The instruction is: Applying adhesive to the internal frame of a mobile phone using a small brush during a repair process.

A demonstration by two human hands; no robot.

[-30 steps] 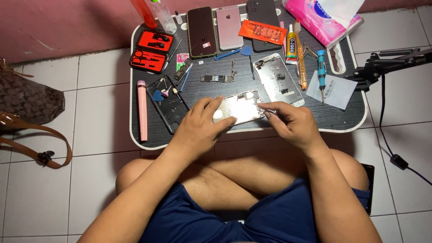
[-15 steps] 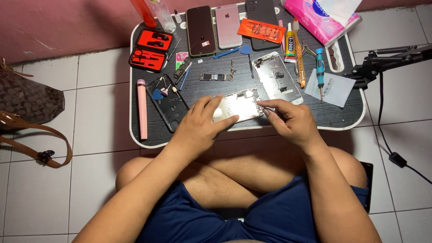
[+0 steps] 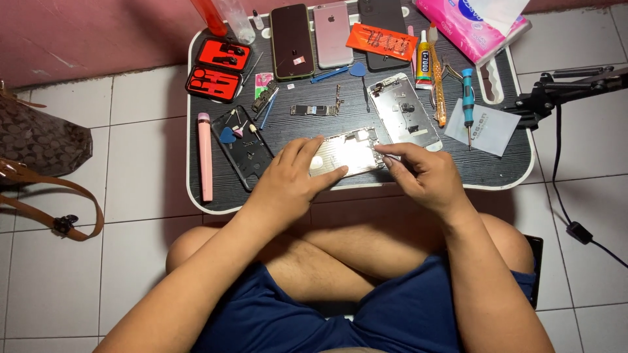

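Fingers of the left hand (image 3: 288,186) lie spread, pinning the opened phone panel (image 3: 347,151) at the black lap table's (image 3: 497,176) near edge, centre frame. Right hand (image 3: 425,176) pinches narrowly at its right end. Panel looks thin, light, fragile; best held by its edges.

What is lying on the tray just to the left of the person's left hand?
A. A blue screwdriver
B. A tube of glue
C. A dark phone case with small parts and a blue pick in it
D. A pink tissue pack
C. Beside the left hand lies the dark phone case holding small parts; the other items sit on the tray's far right side.
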